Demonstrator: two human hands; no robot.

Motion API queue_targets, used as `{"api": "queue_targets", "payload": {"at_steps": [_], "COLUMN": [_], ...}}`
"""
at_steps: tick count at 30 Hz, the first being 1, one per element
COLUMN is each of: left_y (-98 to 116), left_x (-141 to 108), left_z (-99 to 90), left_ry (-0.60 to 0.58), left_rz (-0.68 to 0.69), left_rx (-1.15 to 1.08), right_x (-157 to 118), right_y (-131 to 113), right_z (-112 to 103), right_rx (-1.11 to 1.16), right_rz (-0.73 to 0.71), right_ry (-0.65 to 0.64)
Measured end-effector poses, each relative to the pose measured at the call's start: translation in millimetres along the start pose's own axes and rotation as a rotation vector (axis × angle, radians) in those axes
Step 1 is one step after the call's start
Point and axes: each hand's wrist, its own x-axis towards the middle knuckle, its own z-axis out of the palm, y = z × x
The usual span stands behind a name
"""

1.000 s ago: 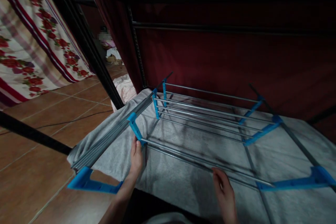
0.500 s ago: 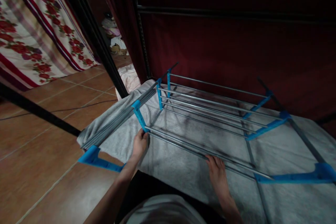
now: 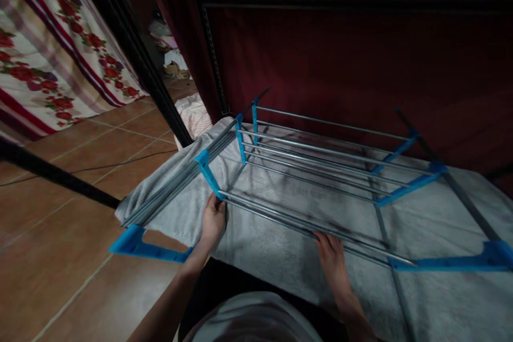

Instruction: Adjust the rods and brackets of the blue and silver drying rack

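A metal rack of thin grey rods, much like a clothes drying rack, lies across a grey blanket in front of me. Blue plastic brackets join its rods and side poles. My left hand is closed at the lower end of one near bracket, where the front rods meet it. Farther right, my right hand has its fingers curled over the paired front rods. Its fingertips are partly hidden by the rods. Another blue bracket sticks out past the blanket edge, beside my left forearm.
The grey blanket covers a bed with black metal posts. A dark red curtain hangs behind the rack. To the left are a tiled floor with a thin cable and a flowered curtain.
The view has shifted slightly, and the rack's near left bracket sits a little farther left in the picture. Both hands keep the same grip on the rack.
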Motion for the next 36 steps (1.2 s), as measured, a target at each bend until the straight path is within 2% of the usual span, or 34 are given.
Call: {"api": "queue_targets", "payload": {"at_steps": [3,4,5,8,10,14,17,20,24,29,36], "left_y": [1.7,1.7,2.1,8.5,18.4,37.4,40.9,39.0,39.2,44.2,50.7], "left_x": [-22.2,-29.3,-35.4,-46.9,-50.8,-50.4,-44.4,-39.7,-38.4,-38.0,-34.7], "left_z": [-3.2,-3.1,-1.5,17.0,40.6,95.5,124.8,137.5,137.1,132.0,129.5], "left_ry": [0.164,0.163,0.117,-0.201,-0.394,-0.628,-0.756,-0.833,-0.835,-0.842,-0.874], "left_rz": [0.109,0.175,0.258,0.568,0.721,0.906,0.946,0.976,1.025,1.044,1.001], "left_rx": [0.119,0.171,0.217,0.257,0.248,0.248,0.300,0.341,0.354,0.374,0.510], "right_x": [-14.0,-20.8,-28.4,-51.9,-64.5,-73.1,-65.6,-53.3,-40.5,-34.4,-29.8], "right_y": [-6.7,-8.3,-9.1,-7.1,-2.0,16.3,32.5,45.0,53.8,58.0,60.2], "right_z": [-3.4,-6.1,-9.6,-26.0,-41.8,-75.6,-90.4,-93.7,-93.7,-96.7,-96.1], "right_rx": [-0.058,-0.072,-0.083,-0.131,-0.178,-0.268,-0.290,-0.278,-0.290,-0.292,-0.297], "right_rz": [0.040,0.064,0.090,0.197,0.320,0.544,0.607,0.605,0.675,0.736,0.806], "right_ry": [0.083,0.115,0.147,0.258,0.361,0.548,0.597,0.520,0.454,0.430,0.407]}}
